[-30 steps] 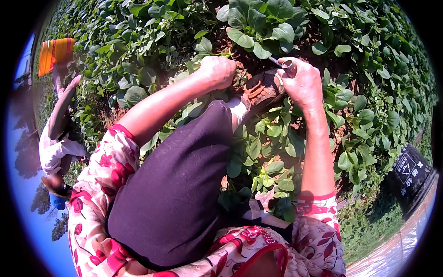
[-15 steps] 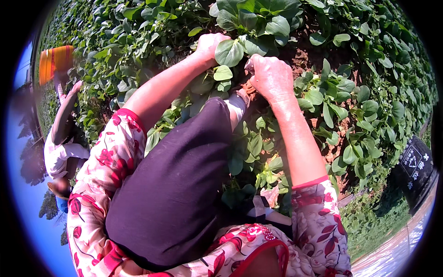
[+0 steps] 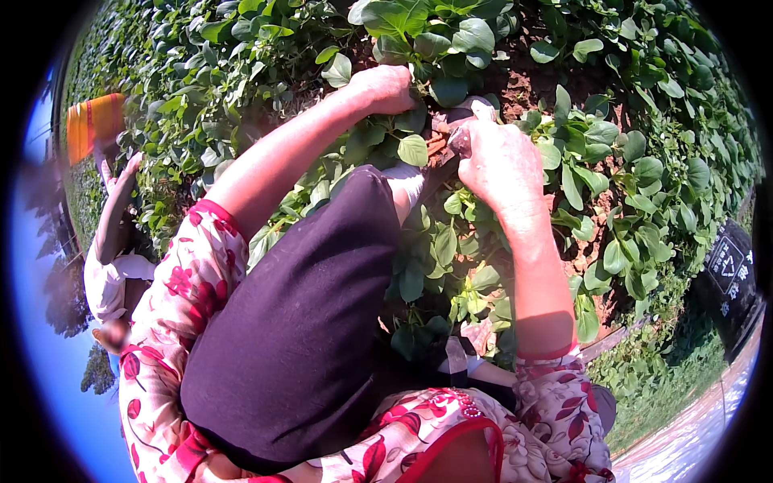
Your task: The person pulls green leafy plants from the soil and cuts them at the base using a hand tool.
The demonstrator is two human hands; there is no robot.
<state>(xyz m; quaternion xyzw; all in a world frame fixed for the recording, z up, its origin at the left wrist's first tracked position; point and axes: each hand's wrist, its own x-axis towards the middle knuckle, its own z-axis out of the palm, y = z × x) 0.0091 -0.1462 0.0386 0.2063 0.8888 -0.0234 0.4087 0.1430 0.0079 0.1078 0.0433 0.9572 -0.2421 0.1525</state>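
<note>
My left hand [image 3: 390, 88] is curled closed among the leaves, below a broad-leaved green plant [image 3: 435, 36]. Its fingertips are turned away, so what they pinch is hidden. To the right, my right hand [image 3: 503, 165] is closed around a short dark object [image 3: 460, 142], of which only the end shows by the thumb; its kind I cannot make out. Reddish-brown soil [image 3: 436, 145] shows between the two hands. A rounded leaf [image 3: 413, 150] lies just below that gap, close to my raised knee [image 3: 366, 181].
Dense leafy plants [image 3: 652, 185] spread around both hands, with bare soil [image 3: 515, 84] beyond the right one. At the far left another person [image 3: 117, 274] bends near an orange object [image 3: 95, 126]. A black sign-like panel [image 3: 729, 270] stands at the right by a pale path [image 3: 684, 439].
My right hand has moved right and nearer to me. My left hand has shifted slightly right and nearer, and the big rounded leaf between the hands no longer shows there.
</note>
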